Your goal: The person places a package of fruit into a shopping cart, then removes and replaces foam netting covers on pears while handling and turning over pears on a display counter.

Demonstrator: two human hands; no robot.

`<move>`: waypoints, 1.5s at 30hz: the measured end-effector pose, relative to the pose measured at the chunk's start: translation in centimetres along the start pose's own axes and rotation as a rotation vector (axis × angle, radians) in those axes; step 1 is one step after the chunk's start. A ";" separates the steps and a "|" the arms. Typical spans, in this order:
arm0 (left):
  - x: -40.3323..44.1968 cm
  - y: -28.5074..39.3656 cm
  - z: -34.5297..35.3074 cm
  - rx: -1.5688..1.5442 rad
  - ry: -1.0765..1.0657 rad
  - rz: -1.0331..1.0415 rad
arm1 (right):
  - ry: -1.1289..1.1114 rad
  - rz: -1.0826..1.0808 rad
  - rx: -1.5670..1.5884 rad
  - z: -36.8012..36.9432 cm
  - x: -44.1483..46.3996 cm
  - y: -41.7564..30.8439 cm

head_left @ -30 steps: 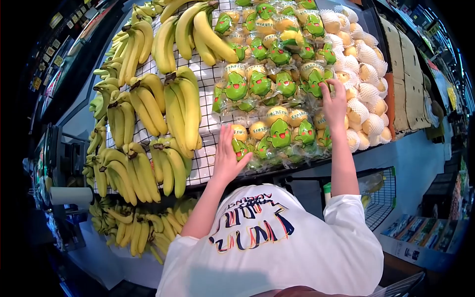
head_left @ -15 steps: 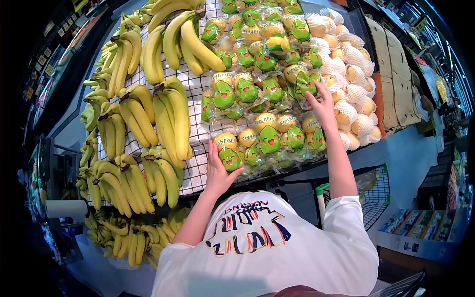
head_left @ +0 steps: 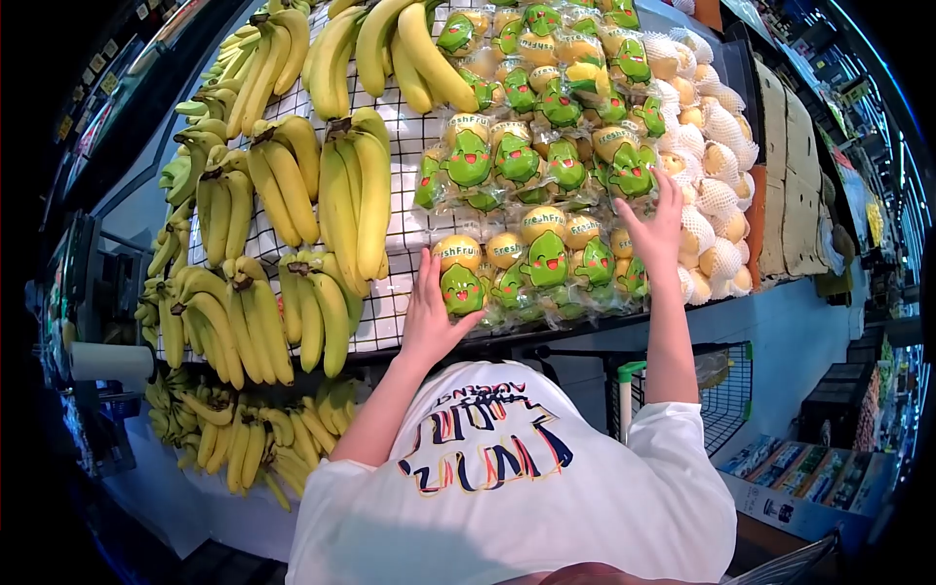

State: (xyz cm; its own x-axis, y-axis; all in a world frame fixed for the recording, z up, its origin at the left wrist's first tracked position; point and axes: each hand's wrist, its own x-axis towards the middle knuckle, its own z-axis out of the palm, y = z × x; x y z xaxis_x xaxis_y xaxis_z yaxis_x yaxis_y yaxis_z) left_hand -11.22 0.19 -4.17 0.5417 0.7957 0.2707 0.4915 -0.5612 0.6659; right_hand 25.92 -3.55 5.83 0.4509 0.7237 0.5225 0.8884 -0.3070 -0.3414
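Plastic-wrapped fruit: slippery, bruisable, I judge — best cupped round the middle.
Left hand: spread around the end pack.
Right hand: spread beside the upper pack.

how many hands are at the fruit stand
2: the left hand by the near left corner of the bagged fruit, the right hand along its right side, near the net-wrapped fruit. No others show.

Pale bluish floor, stocked shelves at upper right, dark shelving at left
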 end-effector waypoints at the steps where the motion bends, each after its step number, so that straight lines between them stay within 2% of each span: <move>1: -0.1 -0.1 0.1 -0.004 0.006 0.003 | -0.056 -0.009 0.027 0.2 -0.1 0.2; 2: -0.2 -0.1 0.1 -0.006 0.012 0.007 | -0.058 -0.056 -0.003 0.4 0.0 0.3; 4: -0.3 0.1 0.1 -0.002 0.003 -0.005 | -0.028 0.041 0.127 0.9 0.3 0.3; 7: -0.2 0.2 0.1 0.004 -0.019 -0.029 | 0.091 0.086 0.152 1.7 0.9 -0.3; 10: -0.1 0.3 0.1 0.025 -0.029 -0.030 | 0.174 -0.051 0.035 2.5 1.2 -0.2; 14: -0.3 0.0 0.5 0.032 -0.008 -0.018 | 0.130 0.008 -0.192 2.5 0.8 0.5; 15: -0.2 0.3 0.4 0.013 -0.016 -0.040 | 0.012 0.113 -0.180 2.2 0.6 0.4; 18: -0.2 0.2 0.4 0.018 -0.024 -0.041 | 0.113 0.008 -0.278 0.7 0.5 -0.7; 19: -0.2 0.3 0.3 0.014 -0.022 -0.032 | 0.081 0.024 -0.207 -0.1 0.5 -1.4; 23: -0.4 0.0 0.4 0.013 -0.007 -0.009 | 0.247 -0.205 -0.056 0.0 0.0 -1.5; 30: -0.2 0.0 0.4 0.024 0.009 0.009 | 0.225 -0.107 -0.012 2.1 0.4 -0.7; 34: -0.3 0.0 0.4 0.012 0.019 0.028 | 0.265 -0.127 -0.088 0.0 0.1 -3.0; 37: -0.2 0.1 0.3 0.019 0.007 0.009 | 0.234 -0.185 0.085 -1.6 -1.8 -4.5; 40: -0.3 -0.1 0.6 0.028 0.023 0.018 | -0.069 0.044 0.473 -1.4 -5.2 -7.1; 43: -0.3 -0.2 0.7 0.058 0.029 0.020 | -0.166 -0.116 0.274 -0.3 -7.1 -10.4; 45: -0.3 -0.3 0.7 0.064 0.014 0.010 | -0.199 -0.113 0.263 1.4 -7.8 -11.5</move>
State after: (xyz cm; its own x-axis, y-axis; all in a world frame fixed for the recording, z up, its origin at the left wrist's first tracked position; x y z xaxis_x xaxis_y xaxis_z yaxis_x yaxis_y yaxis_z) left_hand -11.04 -0.02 -4.97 0.5374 0.7930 0.2870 0.5292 -0.5820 0.6174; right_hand 12.08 -4.85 4.57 0.3021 0.8582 0.4150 0.8675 -0.0671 -0.4929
